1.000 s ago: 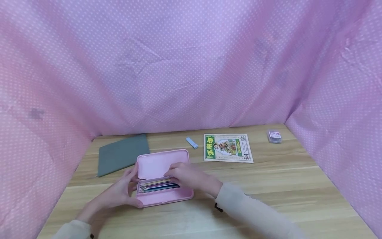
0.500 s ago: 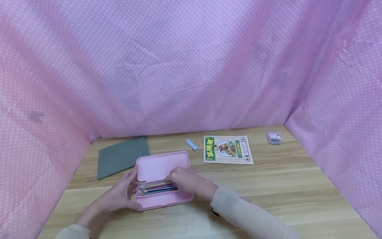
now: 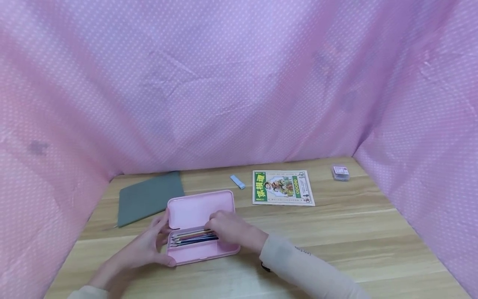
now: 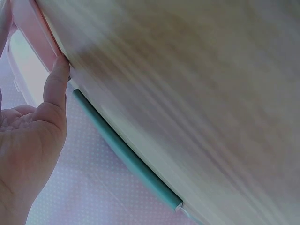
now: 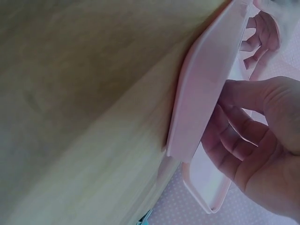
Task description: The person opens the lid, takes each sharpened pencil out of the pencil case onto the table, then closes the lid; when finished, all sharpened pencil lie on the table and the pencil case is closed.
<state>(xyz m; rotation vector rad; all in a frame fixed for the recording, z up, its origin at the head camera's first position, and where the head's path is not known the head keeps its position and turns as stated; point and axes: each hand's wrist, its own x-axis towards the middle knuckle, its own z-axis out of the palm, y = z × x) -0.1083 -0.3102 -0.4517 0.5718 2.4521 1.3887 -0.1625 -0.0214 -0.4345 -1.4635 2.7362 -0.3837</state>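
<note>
My left hand (image 3: pixel 143 249) grips the open pink pencil case (image 3: pixel 199 226); my right hand's (image 3: pixel 233 228) fingers curl onto its pencils (image 3: pixel 192 237)

Wooden table (image 3: pixel 354 232); pink pencil case (image 3: pixel 199 216), grey folder (image 3: pixel 149 197), blue eraser (image 3: pixel 237 181), booklet (image 3: pixel 283 187), small box (image 3: pixel 340 172)

Pencils (image 3: pixel 194 237) in case (image 3: pixel 201 226), booklet (image 3: pixel 283 187) behind-right, folder (image 3: pixel 149 198) behind-left

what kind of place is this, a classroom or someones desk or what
Most likely a study desk screened off for recording: a wooden tabletop hung round on three sides with pink dotted cloth, with school things on it, an open pink pencil case and a printed booklet.
</note>
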